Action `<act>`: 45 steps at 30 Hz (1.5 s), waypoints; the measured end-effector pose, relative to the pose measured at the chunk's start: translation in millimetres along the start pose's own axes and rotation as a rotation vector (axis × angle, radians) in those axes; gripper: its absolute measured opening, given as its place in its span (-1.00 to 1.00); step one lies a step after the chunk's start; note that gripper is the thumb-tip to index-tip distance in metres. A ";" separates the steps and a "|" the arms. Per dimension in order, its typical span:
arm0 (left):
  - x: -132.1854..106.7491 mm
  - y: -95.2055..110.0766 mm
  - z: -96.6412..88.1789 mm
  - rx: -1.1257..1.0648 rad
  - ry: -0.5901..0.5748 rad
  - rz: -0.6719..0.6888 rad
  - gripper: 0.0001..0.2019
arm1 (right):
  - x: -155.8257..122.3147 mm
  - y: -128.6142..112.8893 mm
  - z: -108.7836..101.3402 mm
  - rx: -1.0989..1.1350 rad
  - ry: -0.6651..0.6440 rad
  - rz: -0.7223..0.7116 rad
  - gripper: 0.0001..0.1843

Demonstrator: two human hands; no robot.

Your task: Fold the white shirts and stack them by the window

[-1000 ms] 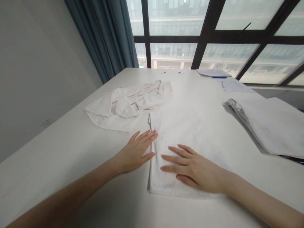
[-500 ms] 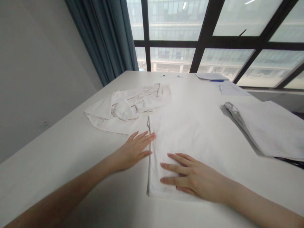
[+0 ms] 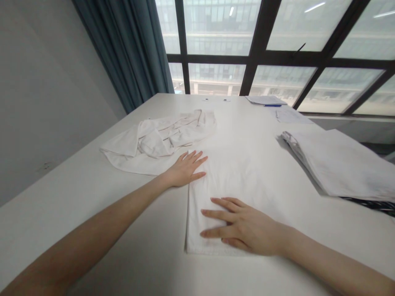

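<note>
A folded piece of white cloth lies flat on the white table, its left edge and near edge showing; its right side blends into the tabletop. My left hand rests open on the cloth's far left edge, fingers spread and pointing away to the right. Nearer to me, my right hand lies open on the near part of the cloth, fingers apart and pointing left. Neither hand grips anything. Just beyond my left hand is a crumpled white garment, loosely spread.
A stack of folded white cloth lies at the right, over something black. Papers and a blue pen lie at the far right end of the table. A blue curtain and windows stand behind.
My left hand has slid away from me along the cloth's left edge, onto its far corner. The right hand stays on the near part. The whole view has shifted slightly.
</note>
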State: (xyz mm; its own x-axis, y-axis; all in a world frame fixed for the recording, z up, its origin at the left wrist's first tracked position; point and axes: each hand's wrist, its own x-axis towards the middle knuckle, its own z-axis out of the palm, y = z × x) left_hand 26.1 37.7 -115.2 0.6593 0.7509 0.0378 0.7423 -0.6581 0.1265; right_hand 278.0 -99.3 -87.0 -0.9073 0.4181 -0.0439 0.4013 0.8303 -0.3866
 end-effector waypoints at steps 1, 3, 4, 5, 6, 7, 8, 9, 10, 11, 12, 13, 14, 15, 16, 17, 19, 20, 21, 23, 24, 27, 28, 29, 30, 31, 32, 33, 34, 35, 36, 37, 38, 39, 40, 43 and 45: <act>2.0 -2.4 -1.0 -0.004 -0.015 -0.012 -0.39 | -0.5 -1.3 -0.4 0.002 -0.012 0.004 -0.53; 4.3 -7.2 -2.9 -0.006 -0.039 -0.037 -0.39 | -1.8 -4.7 -0.8 0.005 -0.025 0.008 -0.53; 5.0 -9.7 -3.3 -0.003 -0.046 -0.052 -0.39 | -2.6 -6.6 -0.8 0.005 -0.027 0.009 -0.53; 5.5 -12.3 -3.3 0.000 -0.048 -0.066 -0.39 | -3.4 -8.5 -0.7 0.005 -0.027 0.009 -0.53; 5.9 -14.9 -2.8 0.003 -0.044 -0.079 -0.38 | -4.4 -10.4 -0.2 0.003 -0.028 0.009 -0.53; 6.3 -17.4 -1.9 0.006 -0.039 -0.092 -0.37 | -5.5 -12.2 0.6 0.002 -0.027 0.008 -0.53; 6.6 -19.6 -0.8 0.009 -0.035 -0.101 -0.36 | -6.7 -13.8 1.7 0.003 -0.023 0.007 -0.52; 6.8 -21.4 0.5 0.011 -0.031 -0.105 -0.34 | -7.9 -15.3 3.1 0.006 -0.014 0.005 -0.52; 7.0 -22.8 1.7 0.015 -0.029 -0.106 -0.33 | -9.3 -16.8 4.7 0.011 -0.004 0.004 -0.50; 7.1 -23.8 2.9 0.019 -0.028 -0.107 -0.33 | -10.7 -18.3 6.2 0.020 0.005 0.005 -0.48; 7.1 -24.3 4.0 0.025 -0.028 -0.108 -0.33 | -12.1 -19.9 7.4 0.032 0.010 0.007 -0.45; 7.1 -24.6 4.9 0.032 -0.026 -0.110 -0.32 | -13.5 -21.6 8.0 0.051 0.007 0.010 -0.43; 7.0 -24.6 5.8 0.039 -0.023 -0.111 -0.32 | -14.7 -23.4 7.5 0.074 -0.003 0.016 -0.41; 6.9 -24.4 6.6 0.047 -0.018 -0.112 -0.32 | -15.7 -25.0 5.9 0.105 -0.017 0.022 -0.39; 6.7 -24.2 7.3 0.055 -0.010 -0.113 -0.33 | -16.4 -26.2 3.0 0.145 -0.030 0.029 -0.39; 6.5 -23.8 8.1 0.063 -0.002 -0.113 -0.33 | -16.7 -26.5 -1.2 0.199 -0.035 0.035 -0.42; 5.9 -22.8 9.3 0.082 0.018 -0.116 -0.33 | -15.7 -23.2 -12.1 0.336 0.001 0.058 -0.52; 5.5 -22.2 9.7 0.095 0.032 -0.117 -0.33 | -14.4 -18.9 -18.0 0.390 0.049 0.084 -0.57; 5.1 -21.6 9.9 0.111 0.050 -0.117 -0.33 | -12.6 -12.4 -23.5 0.413 0.113 0.119 -0.59; 4.5 -20.1 9.7 0.138 0.102 -0.103 -0.36 | -7.8 6.4 -31.4 0.336 0.273 0.227 -0.62; 4.3 -19.3 9.2 0.144 0.131 -0.085 -0.39 | -5.0 18.3 -33.1 0.247 0.350 0.283 -0.63; 4.5 -14.9 7.2 0.104 0.170 -0.003 -0.52 | 2.9 55.5 -27.9 -0.037 0.497 0.383 -0.62; 4.8 -12.5 6.5 0.073 0.159 0.009 -0.55 | 4.8 65.9 -23.5 -0.111 0.509 0.393 -0.60; 5.2 -9.5 5.8 0.039 0.140 0.006 -0.56 | 6.3 74.1 -18.6 -0.166 0.499 0.406 -0.58; 5.4 -6.1 5.1 0.007 0.115 -0.011 -0.56 | 7.2 79.7 -13.7 -0.211 0.475 0.423 -0.56; 5.5 -2.3 4.3 -0.017 0.089 -0.037 -0.54 | 7.6 82.8 -9.4 -0.246 0.444 0.439 -0.53; 5.3 1.4 3.5 -0.029 0.067 -0.067 -0.51 | 7.7 83.6 -6.0 -0.273 0.409 0.455 -0.51; 4.9 4.9 2.6 -0.030 0.046 -0.092 -0.47 | 7.4 82.8 -3.8 -0.295 0.377 0.468 -0.49; 4.3 7.9 1.8 -0.023 0.024 -0.109 -0.40 | 7.0 81.0 -2.7 -0.310 0.349 0.479 -0.48; 3.6 10.0 1.1 -0.012 0.003 -0.120 -0.34 | 6.4 79.1 -2.6 -0.320 0.330 0.491 -0.48; 2.8 11.3 0.4 -0.003 -0.018 -0.126 -0.28 | 5.6 77.7 -3.2 -0.324 0.317 0.505 -0.47; 2.0 11.7 0.0 0.004 -0.036 -0.130 -0.24 | 4.7 77.4 -4.1 -0.324 0.308 0.521 -0.47; 1.3 11.4 -0.3 0.008 -0.050 -0.129 -0.22 | 3.5 78.7 -5.0 -0.323 0.305 0.541 -0.46; 0.7 10.6 -0.4 0.011 -0.059 -0.128 -0.21 | 1.9 81.8 -5.5 -0.321 0.311 0.569 -0.45; 0.2 9.6 -0.4 0.013 -0.065 -0.128 -0.20 | -0.1 86.6 -5.7 -0.319 0.329 0.608 -0.44; -0.6 6.8 0.3 0.014 -0.067 -0.122 -0.19 | -8.2 107.2 -4.1 -0.255 0.468 0.783 -0.38; -0.9 5.8 0.9 0.007 -0.064 -0.116 -0.18 | -13.5 120.2 -3.1 -0.128 0.607 0.855 -0.31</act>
State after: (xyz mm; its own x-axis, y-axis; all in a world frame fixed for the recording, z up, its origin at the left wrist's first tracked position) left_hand 29.9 33.1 -115.4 0.5750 0.8172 -0.0400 0.8147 -0.5675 0.1190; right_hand 338.8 -4.0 -130.1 -0.1155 0.9673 0.2257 0.9199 0.1899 -0.3432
